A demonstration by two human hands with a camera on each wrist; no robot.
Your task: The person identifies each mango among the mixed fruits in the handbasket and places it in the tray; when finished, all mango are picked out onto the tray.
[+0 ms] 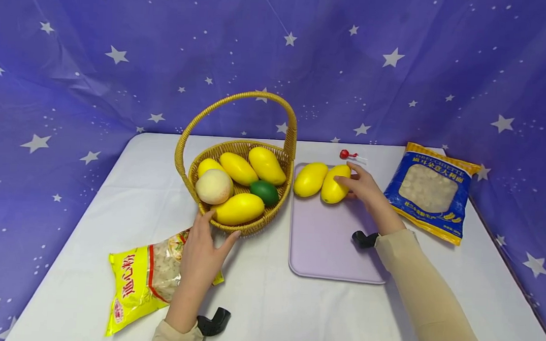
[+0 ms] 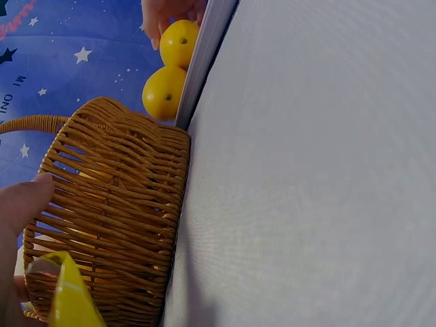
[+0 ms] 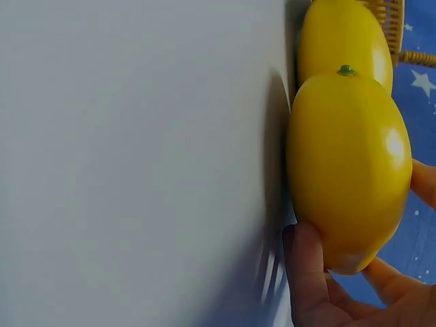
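My right hand (image 1: 364,187) grips a yellow mango (image 1: 336,184) at the far end of the lilac tray (image 1: 329,244), thumb on one side and fingers on the other in the right wrist view. Beside it lies a second mango (image 1: 310,180). My left hand (image 1: 203,254) rests at the near rim of a wicker basket (image 1: 270,222), its fingers fairly straight and thumb spread. Inside the basket are several yellow mangoes (image 1: 239,209), a pale peach (image 1: 215,187) and a dark green fruit (image 1: 265,192).
A yellow pasta bag (image 1: 132,286) lies partly under my left hand. At the right is a blue pasta bag (image 1: 427,190). Behind the tray sits a red lollipop (image 1: 344,154). The basket's tall handle (image 1: 239,95) arches upward, and a starry purple cloth hangs behind the table.
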